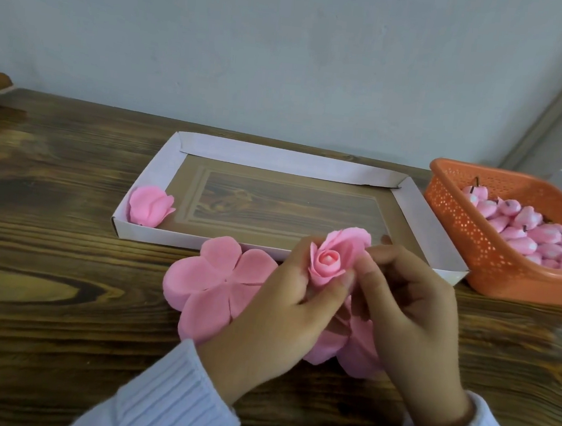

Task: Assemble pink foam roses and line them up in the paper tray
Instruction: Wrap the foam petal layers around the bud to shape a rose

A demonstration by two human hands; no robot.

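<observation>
From white sleeves [169, 391], the left hand [284, 302] and right hand [410, 321] both pinch a half-made rose [334, 255] over loose petals [212, 275], partly hiding them. Behind, the tray [422, 223] holds one finished rose [150, 205] in its near-left corner; a basket [460, 223] of buds [524, 233] stands just right.

The paper tray [278, 159] lies toward the far edge of the tabletop [45, 258], near its middle, with the wall [287, 59] behind it. One finished rose [150, 205] sits in the tray's near-left corner. Just right of the tray, at the tabletop's right edge, stands a basket [469, 238] with rose buds [538, 237] piled in it. Flat petal pieces [212, 275] lie on the tabletop just before the tray's near wall. Above them, the left hand [278, 302] and right hand [407, 311] hold a half-made rose [334, 255] between them, over the tray's near rim.
</observation>
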